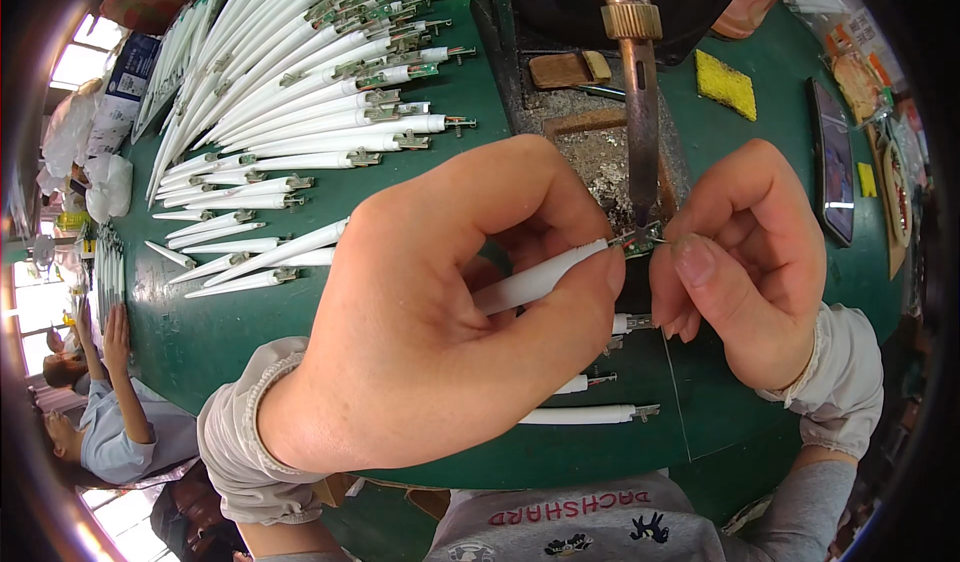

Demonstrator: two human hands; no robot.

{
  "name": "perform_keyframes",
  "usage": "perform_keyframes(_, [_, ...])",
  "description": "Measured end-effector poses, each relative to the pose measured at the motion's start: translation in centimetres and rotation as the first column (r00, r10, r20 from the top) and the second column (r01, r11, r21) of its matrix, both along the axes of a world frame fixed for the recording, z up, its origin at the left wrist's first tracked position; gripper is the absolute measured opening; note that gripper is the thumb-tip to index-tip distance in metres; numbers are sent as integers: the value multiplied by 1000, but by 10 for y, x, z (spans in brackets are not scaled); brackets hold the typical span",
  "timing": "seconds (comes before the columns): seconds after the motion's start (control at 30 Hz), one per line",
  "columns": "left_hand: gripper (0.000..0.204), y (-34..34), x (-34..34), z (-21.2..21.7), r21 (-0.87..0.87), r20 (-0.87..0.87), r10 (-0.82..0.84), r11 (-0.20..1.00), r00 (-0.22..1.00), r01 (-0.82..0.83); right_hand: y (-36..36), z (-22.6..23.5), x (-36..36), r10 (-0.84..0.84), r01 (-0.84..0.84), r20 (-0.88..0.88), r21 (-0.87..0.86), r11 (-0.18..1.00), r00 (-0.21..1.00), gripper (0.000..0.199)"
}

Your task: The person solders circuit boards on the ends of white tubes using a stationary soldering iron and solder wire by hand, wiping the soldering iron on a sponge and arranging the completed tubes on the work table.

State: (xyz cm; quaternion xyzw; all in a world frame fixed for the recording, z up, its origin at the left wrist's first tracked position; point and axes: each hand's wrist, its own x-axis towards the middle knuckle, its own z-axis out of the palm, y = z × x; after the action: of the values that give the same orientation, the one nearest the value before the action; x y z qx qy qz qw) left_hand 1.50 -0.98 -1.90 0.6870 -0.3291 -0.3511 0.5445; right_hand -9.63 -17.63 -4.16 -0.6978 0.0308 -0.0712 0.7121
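**Two hands steady a white tube under a fixed soldering iron**

The left hand (450, 302) is curled closed around a slim white tube (535, 280), thumb and fingers pinching it near its tip, so that the end points to the right and slightly up. The right hand (745, 262) meets it from the other side, thumb and forefinger closed on the small green circuit board (640, 243) that sticks out of the tube's end. The grip from both sides seems meant to keep the little board from wobbling, since it sits right at the tip of the soldering iron (640, 112), which hangs down from above on a mount and needs no hand to hold it.

Below the iron lies a dark tray (560, 127) flecked with grey solder scraps, placed where drips would fall. A yellow sponge (726, 84) rests just to the right of it, near enough for wiping the tip.

On the green table (250, 332), a large fan of matching white tubes (310, 92) spreads out on the upper left, their board ends all turned towards the iron, probably so that each can be picked up ready to use. A few more tubes (585, 414) lie beneath the hands. A dark phone (832, 162) lies to the right, and beyond it clear bags hold small items too blurred to name. Another person (100, 412) sits at the far left.
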Motion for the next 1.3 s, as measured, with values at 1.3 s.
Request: perform_keyframes(1.3, [12,-1,2,-3,-16,-15,30,999,999,-30,1,-2,3,46,-46,-3,19,999,999,19])
